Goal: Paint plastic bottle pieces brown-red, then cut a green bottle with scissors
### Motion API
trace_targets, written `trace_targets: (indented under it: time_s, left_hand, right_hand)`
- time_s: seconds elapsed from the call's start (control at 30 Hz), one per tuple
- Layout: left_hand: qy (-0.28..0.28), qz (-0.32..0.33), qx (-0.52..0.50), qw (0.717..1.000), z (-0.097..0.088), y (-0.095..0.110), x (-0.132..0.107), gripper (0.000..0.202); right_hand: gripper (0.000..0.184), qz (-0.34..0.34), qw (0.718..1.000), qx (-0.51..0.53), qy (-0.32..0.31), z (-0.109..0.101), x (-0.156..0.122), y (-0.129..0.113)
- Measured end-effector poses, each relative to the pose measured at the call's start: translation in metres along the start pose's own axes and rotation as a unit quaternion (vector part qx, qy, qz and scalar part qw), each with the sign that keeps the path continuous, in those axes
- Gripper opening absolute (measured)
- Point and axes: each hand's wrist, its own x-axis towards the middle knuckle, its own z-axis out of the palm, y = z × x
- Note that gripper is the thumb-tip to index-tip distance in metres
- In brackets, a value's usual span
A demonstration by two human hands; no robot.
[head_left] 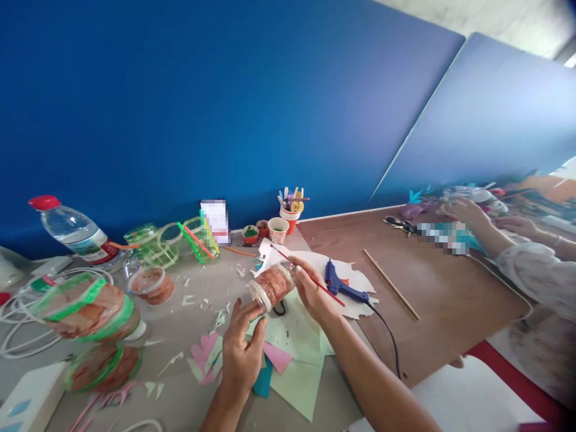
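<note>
My left hand [240,345] grips the near end of a clear plastic cup section painted brown [272,287], held on its side above the table. My right hand [310,289] pinches a thin red paintbrush [310,277] whose tip rests near the far end of that painted piece. Both hands hover over sheets of pale green, pink and teal paper [292,354]. A blue glue gun [342,287] lies just right of my right hand on white paper.
Brown-painted cut bottle pieces with green rims [85,309] sit at left beside a water bottle [76,234] and white cable. Small paint cups [278,229] and a brush holder stand by the blue wall. A wooden stick [390,283] lies at right, where another person's hands [468,213] work.
</note>
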Motion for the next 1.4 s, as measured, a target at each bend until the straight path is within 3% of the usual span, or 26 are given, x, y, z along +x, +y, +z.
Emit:
trace_targets:
  time_s: [0.2,0.33,0.47,0.6,0.8,1.13,1.4]
  left_hand:
    - [0.016,-0.019,-0.007,1.000,0.000,-0.003,-0.001,0.014]
    - [-0.002,-0.108,-0.043,0.993,-0.002,-0.003,-0.005,0.015]
    - [-0.003,-0.225,-0.147,0.963,-0.004,0.002,-0.005,0.027]
    - [-0.020,-0.292,-0.248,0.924,-0.005,0.009,0.000,0.037]
    - [-0.064,-0.295,-0.383,0.873,-0.004,0.011,0.003,0.039]
    - [-0.026,-0.339,-0.509,0.791,-0.005,0.018,0.011,0.046]
    - [0.003,-0.352,-0.492,0.796,-0.005,0.022,0.014,0.061]
  right_hand:
    - [0.036,0.000,1.000,-0.004,-0.013,0.000,-0.001,0.001]
    - [0.035,-0.008,1.000,-0.006,-0.016,0.001,-0.002,-0.001]
    - [0.037,-0.015,0.999,-0.010,-0.029,0.002,-0.003,-0.003]
    - [0.040,-0.016,0.999,-0.017,-0.048,0.002,-0.004,-0.004]
    - [0.045,-0.016,0.994,-0.039,-0.103,-0.003,-0.006,-0.002]
    - [0.049,-0.006,0.990,-0.011,-0.137,-0.007,-0.004,-0.004]
    - [0.049,-0.015,0.988,-0.012,-0.156,-0.008,-0.005,-0.005]
